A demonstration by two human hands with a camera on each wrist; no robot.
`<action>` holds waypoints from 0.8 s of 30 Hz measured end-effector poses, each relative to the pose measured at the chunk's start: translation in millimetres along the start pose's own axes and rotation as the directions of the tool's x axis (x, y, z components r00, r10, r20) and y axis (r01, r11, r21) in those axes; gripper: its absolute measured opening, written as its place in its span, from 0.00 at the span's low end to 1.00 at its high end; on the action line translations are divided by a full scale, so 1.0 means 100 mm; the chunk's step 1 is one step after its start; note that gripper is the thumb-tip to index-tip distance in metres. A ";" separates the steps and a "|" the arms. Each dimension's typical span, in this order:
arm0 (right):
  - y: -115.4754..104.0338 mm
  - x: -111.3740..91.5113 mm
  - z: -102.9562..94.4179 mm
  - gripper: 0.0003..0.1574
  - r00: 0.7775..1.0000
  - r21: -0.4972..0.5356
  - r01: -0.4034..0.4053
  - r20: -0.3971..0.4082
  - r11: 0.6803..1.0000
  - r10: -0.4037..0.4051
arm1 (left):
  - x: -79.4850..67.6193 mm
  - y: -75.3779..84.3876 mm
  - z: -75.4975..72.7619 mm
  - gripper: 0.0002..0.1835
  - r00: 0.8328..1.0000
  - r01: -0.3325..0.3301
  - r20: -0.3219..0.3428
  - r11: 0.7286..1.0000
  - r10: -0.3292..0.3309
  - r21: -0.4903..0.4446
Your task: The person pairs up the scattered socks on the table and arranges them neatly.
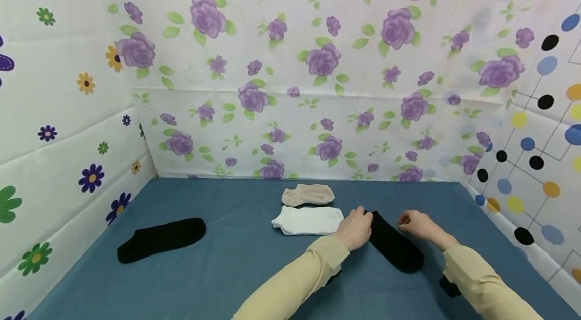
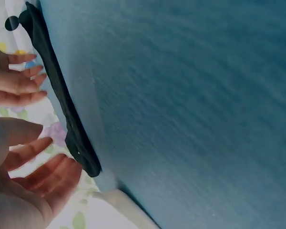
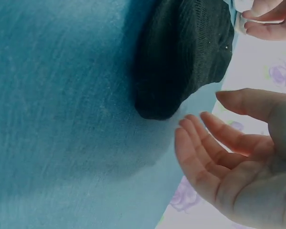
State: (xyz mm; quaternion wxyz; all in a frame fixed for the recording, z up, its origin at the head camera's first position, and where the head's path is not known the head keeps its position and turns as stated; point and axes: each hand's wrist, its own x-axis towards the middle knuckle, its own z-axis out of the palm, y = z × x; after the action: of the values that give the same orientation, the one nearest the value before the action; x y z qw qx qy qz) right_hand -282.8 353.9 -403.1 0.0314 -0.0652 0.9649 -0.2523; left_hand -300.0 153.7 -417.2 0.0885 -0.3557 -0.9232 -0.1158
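A black ankle sock (image 1: 397, 244) lies slantwise on the blue cloth between the two hands. At its far end is my left hand (image 1: 355, 229); in the left wrist view the fingers (image 2: 62, 179) are loosely bent beside the sock's end (image 2: 62, 90), with nothing pinched. My right hand (image 1: 422, 225) hovers to the right of the same sock. Seen from the right wrist, its fingers (image 3: 198, 160) are relaxed and apart from the dark fabric (image 3: 181, 62). Left of my left hand lies a white sock (image 1: 308, 220), flat, with a beige sock (image 1: 308, 195) behind it.
Another black sock (image 1: 161, 239) lies alone on the left of the blue cloth (image 1: 218, 279). A small black piece (image 1: 450, 287) shows partly under the right sleeve, and a dark edge (image 1: 333, 277) under the left sleeve. Patterned sheets (image 1: 290, 128) wall the back and both sides.
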 end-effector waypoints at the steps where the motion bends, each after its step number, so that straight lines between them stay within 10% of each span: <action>1: -0.01 -0.01 0.00 0.07 1.000 0.000 -0.010 0.018 1.000 0.010 | 0.01 0.00 0.00 0.05 1.000 -0.006 -0.006 1.000 0.006 0.002; 10: -0.06 -0.05 -0.03 0.08 0.989 -0.014 -0.089 0.116 0.996 0.090 | 0.11 0.02 0.00 0.12 1.000 0.000 -0.019 0.993 0.003 0.116; 24: -0.08 -0.18 -0.09 0.11 0.965 -0.006 -0.172 0.199 0.985 0.170 | 0.16 -0.05 0.07 0.19 0.987 0.078 0.138 0.995 -0.087 0.069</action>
State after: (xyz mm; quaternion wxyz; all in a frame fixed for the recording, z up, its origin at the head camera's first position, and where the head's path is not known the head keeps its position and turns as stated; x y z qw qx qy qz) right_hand -264.6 353.9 -390.9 0.1498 -0.0065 0.9575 -0.2463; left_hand -315.5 162.2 -421.1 0.0297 -0.3216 -0.9442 -0.0646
